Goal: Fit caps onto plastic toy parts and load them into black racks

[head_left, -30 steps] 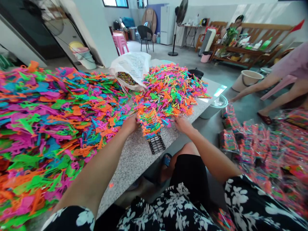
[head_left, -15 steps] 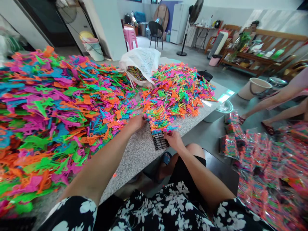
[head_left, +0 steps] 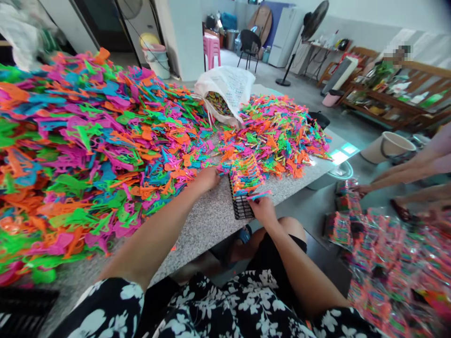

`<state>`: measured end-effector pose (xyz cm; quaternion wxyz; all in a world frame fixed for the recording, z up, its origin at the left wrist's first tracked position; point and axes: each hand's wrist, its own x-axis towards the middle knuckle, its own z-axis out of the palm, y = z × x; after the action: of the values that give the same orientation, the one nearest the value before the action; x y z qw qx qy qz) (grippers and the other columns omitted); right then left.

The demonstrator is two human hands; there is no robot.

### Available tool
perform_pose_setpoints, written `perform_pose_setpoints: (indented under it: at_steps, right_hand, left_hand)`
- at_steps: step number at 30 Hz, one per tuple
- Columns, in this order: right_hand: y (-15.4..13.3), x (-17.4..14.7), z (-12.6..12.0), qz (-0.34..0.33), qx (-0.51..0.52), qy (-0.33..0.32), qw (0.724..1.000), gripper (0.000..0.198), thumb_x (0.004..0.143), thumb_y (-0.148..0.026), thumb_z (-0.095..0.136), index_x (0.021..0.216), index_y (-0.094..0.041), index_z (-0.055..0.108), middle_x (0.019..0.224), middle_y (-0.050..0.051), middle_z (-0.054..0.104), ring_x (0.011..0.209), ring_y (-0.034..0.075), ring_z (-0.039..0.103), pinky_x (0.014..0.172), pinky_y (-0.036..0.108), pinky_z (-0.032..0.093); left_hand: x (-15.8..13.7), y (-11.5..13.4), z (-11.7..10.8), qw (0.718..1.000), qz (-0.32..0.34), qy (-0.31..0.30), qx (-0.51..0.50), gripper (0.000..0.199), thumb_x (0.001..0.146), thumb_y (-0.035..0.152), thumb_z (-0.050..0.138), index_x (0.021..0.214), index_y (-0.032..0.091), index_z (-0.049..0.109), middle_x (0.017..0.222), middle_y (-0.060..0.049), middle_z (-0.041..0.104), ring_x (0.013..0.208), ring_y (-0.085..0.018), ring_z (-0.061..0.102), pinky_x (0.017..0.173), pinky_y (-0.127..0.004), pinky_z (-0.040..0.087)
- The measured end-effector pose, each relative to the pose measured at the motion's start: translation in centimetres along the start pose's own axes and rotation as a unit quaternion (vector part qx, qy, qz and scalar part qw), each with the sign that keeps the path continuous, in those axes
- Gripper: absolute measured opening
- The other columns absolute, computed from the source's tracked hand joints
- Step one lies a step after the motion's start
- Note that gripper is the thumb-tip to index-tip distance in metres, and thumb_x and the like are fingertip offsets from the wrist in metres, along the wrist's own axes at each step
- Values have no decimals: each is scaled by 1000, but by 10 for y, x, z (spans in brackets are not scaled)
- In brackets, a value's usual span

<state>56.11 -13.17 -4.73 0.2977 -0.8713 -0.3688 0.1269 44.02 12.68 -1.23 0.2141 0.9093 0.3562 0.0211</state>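
Note:
A black grid rack (head_left: 243,210) lies on the speckled table, its far part filled by a row of bright plastic pieces (head_left: 246,174) in orange, green, pink and blue. At the rack's near end, my right hand (head_left: 263,209) pinches a pink-and-blue plastic piece (head_left: 260,195) over the open cells. My left hand (head_left: 208,179) is closed at the rack's left side, its fingertips on a small blue-and-pink plastic piece (head_left: 222,170). The exact shape of these pieces is too small to make out.
A large heap of plastic pieces (head_left: 88,155) covers the table's left. Behind the rack are a smaller heap (head_left: 282,131) and a white sack (head_left: 229,87). Another black rack (head_left: 26,305) sits lower left. Bagged pieces (head_left: 380,253) cover the floor at right, where another person's hand (head_left: 362,188) reaches.
The view has swung left, shifting the scene rightward. My right hand has lifted slightly with a pink-and-blue piece. A co-worker's hand now reaches the bags on the floor.

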Motion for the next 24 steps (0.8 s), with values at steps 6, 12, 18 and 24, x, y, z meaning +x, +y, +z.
perform_pose_setpoints:
  at_steps: [6, 12, 18, 24]
  right_hand:
    - [-1, 8, -5, 29, 50, 19, 998, 28, 96, -36, 61, 91, -18, 81, 78, 8, 76, 75, 24, 69, 68, 30, 46]
    - [1, 11, -10, 17, 60, -15, 998, 29, 94, -41, 64, 89, -18, 81, 80, 7, 77, 79, 24, 70, 72, 30, 48]
    - [-6, 12, -5, 15, 44, 0, 999, 29, 95, -42, 65, 94, -19, 83, 91, 9, 80, 89, 26, 72, 79, 31, 50]
    - [-12, 5, 2, 11, -27, 5, 1000, 27, 98, -36, 63, 102, -18, 83, 99, 12, 81, 96, 26, 73, 83, 31, 49]
  left_hand:
    - [-40, -14, -2, 935, -38, 9, -352, 29, 94, 30, 61, 117, 16, 69, 103, -10, 80, 78, -19, 72, 72, -29, 56]
    - [-115, -3, 14, 755, -74, -41, -650, 36, 87, 42, 75, 113, 18, 69, 111, -13, 78, 84, -19, 74, 70, -29, 59]
    - [-138, 19, 53, 747, -91, -21, -659, 37, 81, 44, 81, 102, 18, 63, 113, -13, 78, 92, -23, 76, 73, -32, 61]
    - [-123, 34, 76, 816, -57, 74, -570, 26, 87, 39, 71, 101, 19, 63, 103, -8, 74, 96, -23, 71, 86, -38, 59]
